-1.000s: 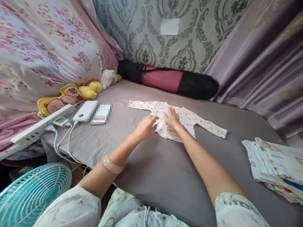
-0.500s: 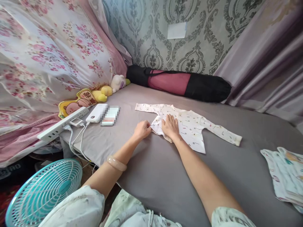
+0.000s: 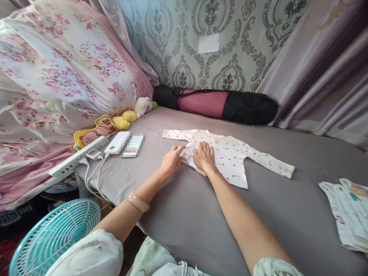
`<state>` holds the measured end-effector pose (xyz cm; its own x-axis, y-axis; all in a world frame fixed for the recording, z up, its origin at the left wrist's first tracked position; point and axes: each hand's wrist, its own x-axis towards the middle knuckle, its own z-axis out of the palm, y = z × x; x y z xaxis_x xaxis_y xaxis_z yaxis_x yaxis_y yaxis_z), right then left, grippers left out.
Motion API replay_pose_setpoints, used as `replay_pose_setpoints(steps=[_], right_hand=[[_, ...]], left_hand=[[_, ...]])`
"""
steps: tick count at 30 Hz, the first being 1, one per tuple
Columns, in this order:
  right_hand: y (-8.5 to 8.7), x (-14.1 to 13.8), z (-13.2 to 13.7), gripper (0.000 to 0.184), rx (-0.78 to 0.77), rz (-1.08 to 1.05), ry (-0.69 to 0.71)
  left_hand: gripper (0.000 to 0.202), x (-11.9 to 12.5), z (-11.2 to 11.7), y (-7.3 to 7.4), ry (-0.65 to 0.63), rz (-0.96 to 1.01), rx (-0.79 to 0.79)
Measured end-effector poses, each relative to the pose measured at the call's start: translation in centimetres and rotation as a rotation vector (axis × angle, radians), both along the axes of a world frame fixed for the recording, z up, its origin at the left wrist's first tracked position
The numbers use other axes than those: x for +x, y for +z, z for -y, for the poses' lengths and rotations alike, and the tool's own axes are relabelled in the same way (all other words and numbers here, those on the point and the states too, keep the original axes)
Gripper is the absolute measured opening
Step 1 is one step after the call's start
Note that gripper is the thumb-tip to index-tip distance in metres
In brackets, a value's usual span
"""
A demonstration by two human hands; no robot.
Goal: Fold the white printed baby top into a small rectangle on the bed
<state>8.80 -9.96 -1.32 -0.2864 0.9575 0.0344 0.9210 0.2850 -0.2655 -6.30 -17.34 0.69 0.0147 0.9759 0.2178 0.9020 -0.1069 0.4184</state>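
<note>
A small white long-sleeved baby shirt (image 3: 230, 149) with a scattered little print lies spread on the grey bed sheet (image 3: 184, 214), its sleeves stretched out to both sides. My right hand (image 3: 204, 156) rests flat on the shirt's left half, fingers extended towards the collar. At the shirt's left side edge is my left hand (image 3: 172, 159), its fingers reaching out over the fabric and no longer pinched; part of them is hidden from view. A pale bangle circles my left wrist.
Folded clothes (image 3: 349, 214) lie at the right. On the left are a power strip (image 3: 79, 157), a white power bank (image 3: 117, 142), a phone (image 3: 133, 145) and plush toys (image 3: 126, 119). A black and pink rolled bag (image 3: 201, 103) lines the wall. A turquoise fan (image 3: 57, 237) stands below left.
My left hand has loosened its pinch on the shirt's side edge and its fingers have stretched forward. My right hand still lies flat on the shirt. The view has shifted slightly.
</note>
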Motion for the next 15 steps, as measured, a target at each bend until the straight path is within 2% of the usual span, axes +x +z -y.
replay_pose_setpoints(steps=[3, 8, 12, 15], right_hand=[[0.0, 0.0, 0.2, 0.061, 0.029, 0.02, 0.011], [0.2, 0.0, 0.6, 0.058, 0.065, 0.032, 0.023], [0.3, 0.1, 0.5, 0.054, 0.041, 0.033, 0.04], [0.3, 0.1, 0.6, 0.054, 0.053, 0.022, 0.049]], left_hand=[[0.049, -0.7, 0.7, 0.0, -0.062, -0.12, -0.083], [0.046, -1.7, 0.4, -0.3, -0.195, -0.124, -0.112], [0.043, -3.0, -0.2, 0.9, -0.273, 0.056, -0.202], [0.031, -3.3, -1.1, 2.3, -0.179, 0.305, -0.377]])
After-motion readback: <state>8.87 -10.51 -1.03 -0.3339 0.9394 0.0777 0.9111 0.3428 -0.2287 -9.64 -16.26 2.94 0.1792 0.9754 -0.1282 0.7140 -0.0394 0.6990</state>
